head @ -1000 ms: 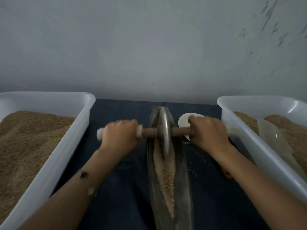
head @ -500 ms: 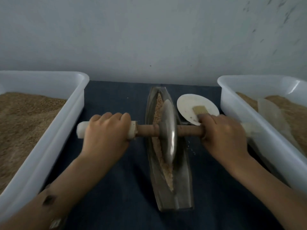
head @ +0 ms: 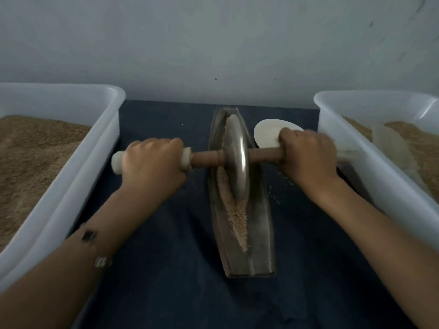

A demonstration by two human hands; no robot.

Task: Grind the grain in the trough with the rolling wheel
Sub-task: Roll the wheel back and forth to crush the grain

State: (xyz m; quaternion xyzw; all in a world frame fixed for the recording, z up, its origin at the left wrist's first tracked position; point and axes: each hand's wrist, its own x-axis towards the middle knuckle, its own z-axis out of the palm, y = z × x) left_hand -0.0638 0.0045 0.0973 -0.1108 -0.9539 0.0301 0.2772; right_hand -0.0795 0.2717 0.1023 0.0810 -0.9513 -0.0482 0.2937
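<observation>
A boat-shaped metal trough (head: 261, 233) lies lengthwise on the dark blue cloth, with brown grain (head: 238, 217) along its groove. A metal rolling wheel (head: 236, 157) stands upright in the groove, in the far half of the trough. A wooden axle (head: 209, 160) with pale end grips runs through the wheel. My left hand (head: 152, 162) grips the left end of the axle. My right hand (head: 306, 157) grips the right end, and hides that grip.
A white plastic tub (head: 90, 150) of brown grain stands on the left, and another white tub (head: 370, 162) with grain and a pale scoop (head: 392, 143) on the right. A small white dish (head: 266, 134) sits behind my right hand. Loose grains (head: 275, 193) lie on the cloth.
The wheel rolled toward me from the far end and is now moving back away, with both hands still gripping the axle. The camera view shifted a little.
</observation>
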